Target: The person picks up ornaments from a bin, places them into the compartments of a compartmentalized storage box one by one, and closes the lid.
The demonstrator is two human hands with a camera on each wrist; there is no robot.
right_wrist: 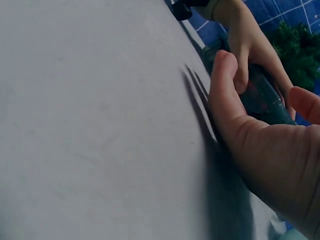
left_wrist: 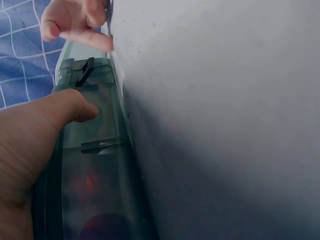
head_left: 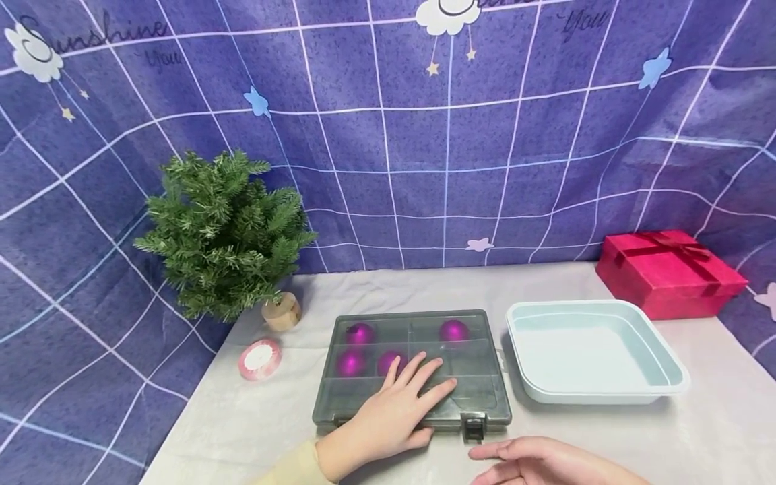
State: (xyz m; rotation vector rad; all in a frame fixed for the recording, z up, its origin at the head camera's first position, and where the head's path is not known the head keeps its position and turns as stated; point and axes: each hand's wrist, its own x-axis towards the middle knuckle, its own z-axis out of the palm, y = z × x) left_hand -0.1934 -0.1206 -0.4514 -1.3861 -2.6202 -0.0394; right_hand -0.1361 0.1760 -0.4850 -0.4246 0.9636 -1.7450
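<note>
A grey see-through plastic case (head_left: 376, 397) with a lid and inner dividers lies flat on the table. Through the lid show several purple balls (head_left: 454, 331). My left hand (head_left: 394, 411) rests on the lid with fingers spread, its thumb (left_wrist: 82, 107) along the front side in the left wrist view. A dark latch (head_left: 473, 427) sits at the case's front right and sticks outward. Just in front of that latch is my right hand (head_left: 539, 461), fingers loosely bent and nothing in them. The right wrist view shows its thumb (right_wrist: 225, 85) extended near the case.
A pale blue tray (head_left: 606, 396) stands right of the case, with a red gift box (head_left: 667, 283) behind it. At the left are a small artificial fir tree (head_left: 224, 229) on a wooden base and a pink ribbon roll (head_left: 259, 359). A purple-blue grid cloth (head_left: 418, 141) hangs behind.
</note>
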